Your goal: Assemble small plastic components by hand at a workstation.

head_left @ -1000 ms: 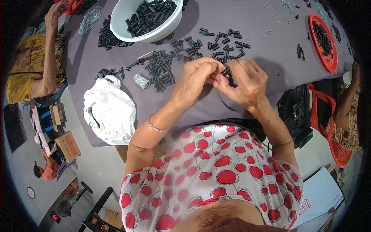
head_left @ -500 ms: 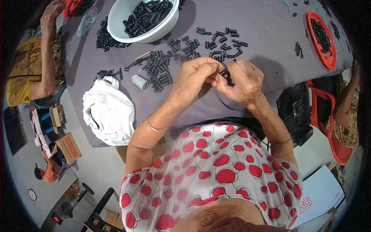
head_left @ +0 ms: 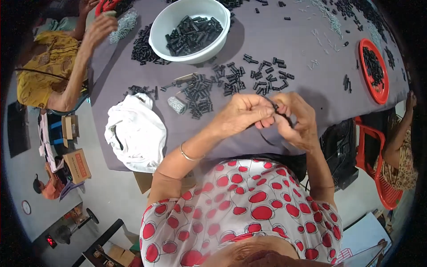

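Observation:
Above the near edge of the table, my left hand (head_left: 249,112) and my right hand (head_left: 299,119) meet, fingers closed in a pinch. Between them is a small black plastic part (head_left: 279,111), mostly hidden by the fingers. A thin dark strip (head_left: 267,139) hangs below my fingertips; which hand grips it I cannot tell. Just beyond my hands lie several loose black tubular parts (head_left: 267,73). A denser heap of similar black parts (head_left: 199,95) spreads to the left, with a grey speckled lump (head_left: 177,105) beside it.
A white bowl (head_left: 155,42) of black parts stands at the far left. White cloth (head_left: 135,133) lies bunched at the left table edge. On the right is a red tray (head_left: 385,84) of black parts. Small silvery pins (head_left: 329,20) lie scattered far right. Other people sit at both sides.
The view has shifted, so the table things appear lower and further right. My hands have turned slightly around the black part, and the dark strip now shows hanging below them.

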### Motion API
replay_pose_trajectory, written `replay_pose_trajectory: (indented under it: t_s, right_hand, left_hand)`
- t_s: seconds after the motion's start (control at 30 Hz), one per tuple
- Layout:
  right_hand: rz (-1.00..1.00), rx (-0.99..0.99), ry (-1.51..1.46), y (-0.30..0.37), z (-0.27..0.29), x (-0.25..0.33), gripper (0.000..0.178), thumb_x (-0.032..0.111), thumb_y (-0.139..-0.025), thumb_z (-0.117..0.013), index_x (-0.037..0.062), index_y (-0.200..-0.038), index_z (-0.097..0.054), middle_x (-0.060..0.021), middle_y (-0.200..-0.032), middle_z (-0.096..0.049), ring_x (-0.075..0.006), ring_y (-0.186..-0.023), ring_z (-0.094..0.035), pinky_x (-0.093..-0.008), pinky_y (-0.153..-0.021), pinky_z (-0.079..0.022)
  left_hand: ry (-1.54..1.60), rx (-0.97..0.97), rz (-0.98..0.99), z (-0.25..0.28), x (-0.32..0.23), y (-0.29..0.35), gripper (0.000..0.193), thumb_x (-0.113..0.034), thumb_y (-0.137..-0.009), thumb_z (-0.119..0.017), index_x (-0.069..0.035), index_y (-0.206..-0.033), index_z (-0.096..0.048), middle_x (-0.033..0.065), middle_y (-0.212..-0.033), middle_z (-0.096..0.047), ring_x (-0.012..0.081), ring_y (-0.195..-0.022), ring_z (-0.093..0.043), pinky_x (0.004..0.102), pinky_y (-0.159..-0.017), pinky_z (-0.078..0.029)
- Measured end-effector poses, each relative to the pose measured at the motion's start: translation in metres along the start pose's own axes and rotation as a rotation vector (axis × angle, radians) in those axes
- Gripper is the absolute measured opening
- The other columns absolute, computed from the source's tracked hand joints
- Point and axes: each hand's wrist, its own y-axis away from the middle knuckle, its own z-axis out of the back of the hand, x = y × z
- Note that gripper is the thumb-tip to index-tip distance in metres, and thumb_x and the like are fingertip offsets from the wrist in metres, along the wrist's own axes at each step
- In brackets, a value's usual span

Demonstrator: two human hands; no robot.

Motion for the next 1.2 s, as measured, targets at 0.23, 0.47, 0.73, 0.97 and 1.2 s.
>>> replay_pose_trajectory:
  t_s: [0.23,0.47,0.73,0.97,1.2]
  right_hand:
    - [-0.174,0.098,-0.384,0.004,0.009,-0.011,0.016,0.0,-0.074,-0.059,0.0009,-0.09,-0.062,-0.0021,-0.079,-0.055,-0.0086,-0.068,-0.05,-0.0226,-0.06,-0.04]
    - [-0.209,-0.05,-0.375,0.008,0.008,-0.01,0.018,-0.003,-0.078,-0.059,-0.0012,-0.095,-0.058,-0.0004,-0.082,-0.055,-0.0054,-0.071,-0.051,-0.0188,-0.063,-0.042]
    - [0.117,-0.133,0.052,0.005,0.009,-0.022,0.015,-0.006,-0.077,-0.06,-0.0001,-0.091,-0.058,-0.0058,-0.075,-0.057,-0.0093,-0.057,-0.049,-0.0196,-0.051,-0.039]
    - [0.211,-0.174,0.173,0.003,0.016,-0.031,0.013,-0.008,-0.077,-0.059,0.001,-0.086,-0.057,-0.0075,-0.068,-0.052,-0.0156,-0.051,-0.046,-0.0258,-0.046,-0.037]
    - [0.183,-0.279,0.262,-0.006,0.023,-0.037,0.012,-0.005,-0.078,-0.059,0.0031,-0.086,-0.057,-0.0081,-0.065,-0.048,-0.0176,-0.051,-0.047,-0.0285,-0.047,-0.039]
  left_hand:
    - [-0.021,0.085,0.076,0.002,-0.008,-0.001,0.02,-0.016,-0.09,-0.059,0.004,-0.095,-0.062,0.0093,-0.084,-0.066,0.0119,-0.074,-0.061,0.0239,-0.067,-0.05]
    - [-0.103,-0.175,-0.141,-0.003,0.0,0.0,0.013,-0.01,-0.083,-0.068,-0.001,-0.09,-0.063,0.0002,-0.074,-0.061,0.0039,-0.066,-0.054,0.0193,-0.058,-0.046]
    - [-0.782,-0.781,-0.768,0.008,-0.036,0.008,0.012,-0.004,-0.077,-0.067,0.001,-0.087,-0.065,0.0082,-0.077,-0.062,0.0139,-0.066,-0.06,0.0257,-0.057,-0.047]
    - [-1.381,-1.102,-0.796,0.049,-0.078,0.007,0.014,-0.014,-0.074,-0.072,-0.006,-0.085,-0.069,0.0075,-0.079,-0.066,0.0212,-0.074,-0.06,0.0322,-0.069,-0.047]
    - [-1.506,-1.22,-0.717,0.08,-0.079,0.006,0.014,-0.018,-0.072,-0.072,-0.012,-0.085,-0.07,0.0033,-0.076,-0.066,0.0232,-0.073,-0.058,0.0359,-0.067,-0.046]
